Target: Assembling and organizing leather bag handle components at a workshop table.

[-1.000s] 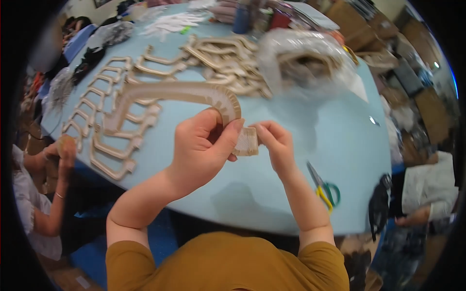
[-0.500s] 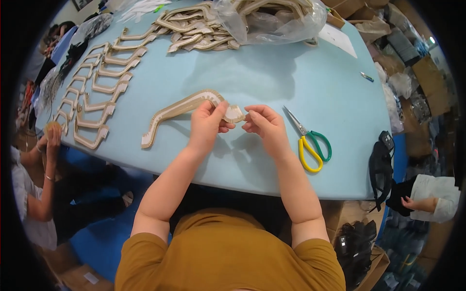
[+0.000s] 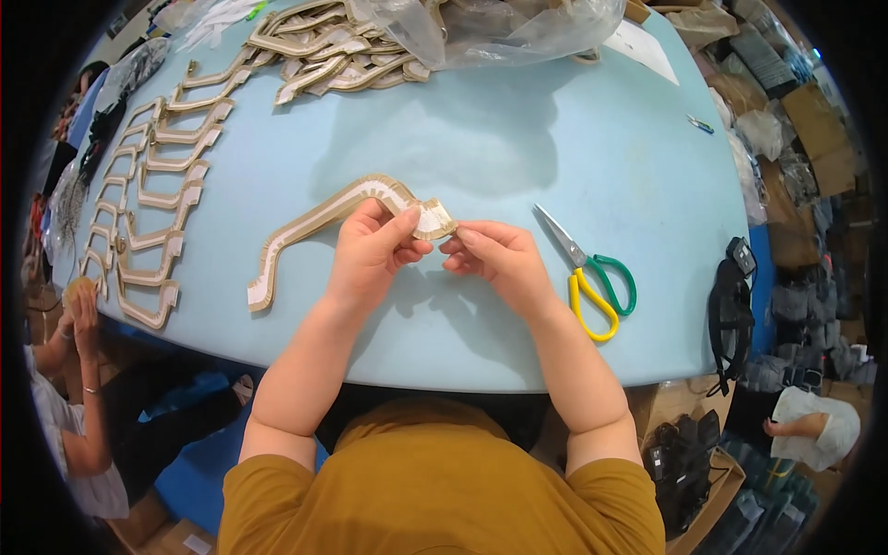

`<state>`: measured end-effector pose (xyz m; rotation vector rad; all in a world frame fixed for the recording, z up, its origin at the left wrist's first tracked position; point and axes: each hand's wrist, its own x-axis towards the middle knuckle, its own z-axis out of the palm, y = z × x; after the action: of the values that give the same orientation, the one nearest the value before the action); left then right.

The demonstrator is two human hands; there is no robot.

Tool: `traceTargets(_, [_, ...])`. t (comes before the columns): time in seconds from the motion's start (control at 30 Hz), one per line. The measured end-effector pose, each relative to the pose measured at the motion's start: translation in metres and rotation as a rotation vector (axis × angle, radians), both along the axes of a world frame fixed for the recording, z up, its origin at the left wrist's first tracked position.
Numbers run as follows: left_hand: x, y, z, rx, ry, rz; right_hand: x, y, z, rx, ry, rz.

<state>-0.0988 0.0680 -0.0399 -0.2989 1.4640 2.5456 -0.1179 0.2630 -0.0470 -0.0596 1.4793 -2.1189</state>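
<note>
A long bent tan strip with a white inner face (image 3: 305, 222) lies in front of me, its far left end resting on the table. My left hand (image 3: 368, 248) is closed around it near its right end, thumb on top of the white face. At the tip of that end my right hand (image 3: 499, 259) pinches the edge between thumb and fingers. Scissors (image 3: 575, 256) with one yellow and one green handle lie to the right of my right hand, blades pointing away and slightly spread.
Similar bent strips (image 3: 166, 238) are laid in rows along the left. More strips (image 3: 342, 69) are piled at the back beside a clear plastic bag (image 3: 518, 46). A small pair of snips (image 3: 700, 124) lies far right on the blue table (image 3: 444, 361). Another person's hand (image 3: 83, 310) is at the left edge.
My right fingers have moved onto the strip's tip and now pinch it. The strip and my left hand have shifted slightly left. The whole view has shifted a little.
</note>
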Motion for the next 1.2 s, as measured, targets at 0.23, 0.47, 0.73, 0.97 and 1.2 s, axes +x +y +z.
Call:
traceTargets(0.23, [-0.0002, -0.0037, 0.0003, -0.003, -0.034, -0.028, -0.0035, 0.0013, -0.0049, -0.133, -0.087, 0.068])
traceTargets(0.47, [0.0016, -0.0053, -0.001, -0.005, -0.058, -0.054, -0.0016, -0.0004, -0.0022, -0.097, -0.026, 0.061])
traceTargets(0.73, [0.0028, -0.0033, -0.0013, -0.039, -0.073, -0.047, -0.0013, 0.0002, -0.0048, -0.042, -0.001, 0.054])
traceTargets(0.97, [0.0067, -0.005, -0.0007, -0.086, -0.002, -0.121, -0.0022, -0.0006, -0.004, -0.065, -0.019, 0.08])
traceTargets(1.2, [0.0075, -0.0076, -0.0023, -0.086, -0.061, -0.236, 0.0054, -0.0066, -0.0041, 0.095, 0.278, -0.047])
